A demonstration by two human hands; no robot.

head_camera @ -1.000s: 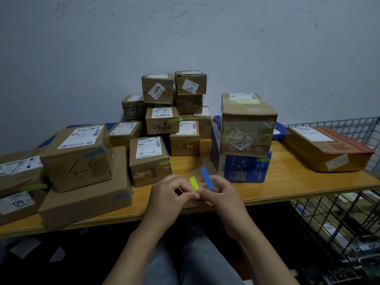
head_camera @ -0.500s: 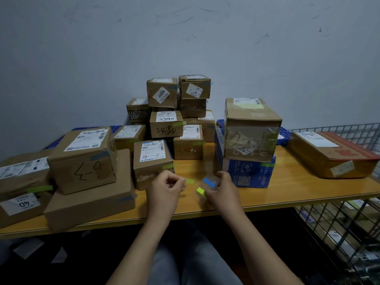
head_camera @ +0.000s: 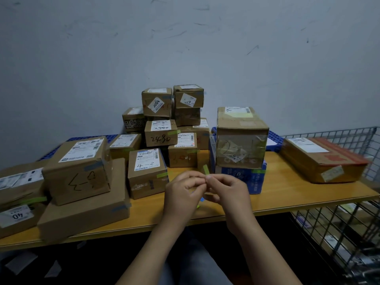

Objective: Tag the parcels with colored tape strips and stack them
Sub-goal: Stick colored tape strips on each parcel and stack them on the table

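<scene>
The left hand (head_camera: 185,194) and right hand (head_camera: 228,192) meet fingertip to fingertip above the counter's (head_camera: 287,194) front edge. Both have curled fingers and pinch the lower end of a green strip (head_camera: 206,169), which stands up tilted from the pinch. A bit of blue strip (head_camera: 202,199) shows lower down between the palms; which hand holds it is not clear.

Just behind the left hand stands the 4-3 parcel (head_camera: 147,173), with green tape on its front corner. Behind the right hand is a blue box (head_camera: 253,179) with a taped parcel (head_camera: 241,140) on top. Between them, against the wall, small parcels are piled up, the 2490 parcel (head_camera: 160,133) among them. At the left a big parcel (head_camera: 78,167) sits on a flat parcel (head_camera: 86,202). At the far right a long parcel (head_camera: 322,159) lies beside a wire basket (head_camera: 339,223).
</scene>
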